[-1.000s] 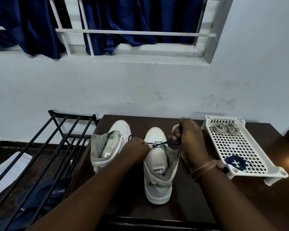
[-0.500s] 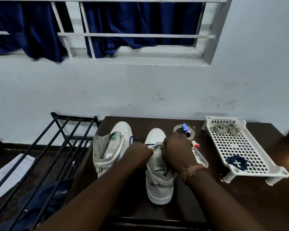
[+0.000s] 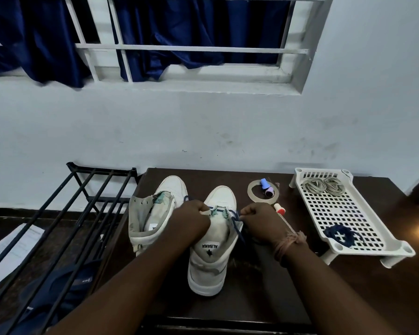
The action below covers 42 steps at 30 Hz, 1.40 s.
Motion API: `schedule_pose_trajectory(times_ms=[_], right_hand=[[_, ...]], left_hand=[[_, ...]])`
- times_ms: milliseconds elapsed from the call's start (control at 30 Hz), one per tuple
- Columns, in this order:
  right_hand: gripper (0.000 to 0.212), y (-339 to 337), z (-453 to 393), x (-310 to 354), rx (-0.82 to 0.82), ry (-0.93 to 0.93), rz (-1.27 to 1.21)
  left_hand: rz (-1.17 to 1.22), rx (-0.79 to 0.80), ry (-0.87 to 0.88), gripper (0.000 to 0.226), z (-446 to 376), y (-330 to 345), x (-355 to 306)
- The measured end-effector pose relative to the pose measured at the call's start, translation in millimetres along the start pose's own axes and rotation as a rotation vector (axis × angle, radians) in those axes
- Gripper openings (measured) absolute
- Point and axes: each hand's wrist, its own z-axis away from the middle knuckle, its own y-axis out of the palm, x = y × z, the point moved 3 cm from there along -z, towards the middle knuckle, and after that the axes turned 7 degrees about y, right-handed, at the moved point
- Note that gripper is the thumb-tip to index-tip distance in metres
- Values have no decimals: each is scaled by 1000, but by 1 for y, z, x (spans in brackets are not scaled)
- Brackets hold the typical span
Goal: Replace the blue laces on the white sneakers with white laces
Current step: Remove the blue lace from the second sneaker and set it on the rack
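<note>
Our right hand [image 3: 261,220] pinches a strand of the blue lace [image 3: 236,222] at the right side of the near sneaker [image 3: 209,262]. Our left hand [image 3: 191,220] is curled against that shoe's left edge, steadying it; we cannot tell whether it also holds lace. We judge this shoe partly unlaced, with blue still crossing the lower eyelets. The other sneaker [image 3: 153,213] stands just beside it on the table [image 3: 252,298], tongue open and seemingly bare of lace, though a blue bit shows near its toe. In the white tray [image 3: 397,247] to the right a blue bundle [image 3: 339,234] lies at the near end, and two coiled white laces [image 3: 323,186] wait at the far end, untouched. All the relacing remains.
</note>
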Motion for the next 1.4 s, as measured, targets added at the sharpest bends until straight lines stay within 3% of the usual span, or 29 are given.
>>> schedule_pose_trajectory(times_ms=[167,400,500,600,667,733,800,900,967,1133,1267,1333,1400], right_hand=[[17,12,-2,9,-15,-13,-64],[19,0,-9,12,-30,-19,-265],[14,-22,-7,24,-131,-82,-625],[22,-40,-3,28,-113,-115,-1054],[26,-41,0,22,-158,-76,-897],[31,-31,-2,10,-200,-23,-457],[37,-12,-7,0,-69,-13,-196],[33,8,-9,-4,68,13,-48],[30,10,-7,1,41,-13,-57],[27,-10,1,29,-8,-85,-366],[29,-33,7,45,-19,-127,-989],[32,-39,9,42,-120,-130,-897],[38,-35,6,30,-228,-101,-558]], left_hand=[[-182,-142,104,42,9,19,1],[-247,-220,109,32,8,20,5],[-243,-221,103,32,7,22,6],[-195,-191,78,30,6,20,7],[-149,-167,51,31,4,18,8],[-124,-144,13,23,0,13,8],[-108,-132,-13,15,-4,7,9],[-95,-128,-15,11,-7,7,11],[-99,-138,-22,11,-7,8,12],[-107,-154,-53,12,-8,9,14],[-96,-151,-47,11,-9,11,15],[-99,-152,-44,10,-9,11,15],[-97,-151,-38,10,-9,10,15]])
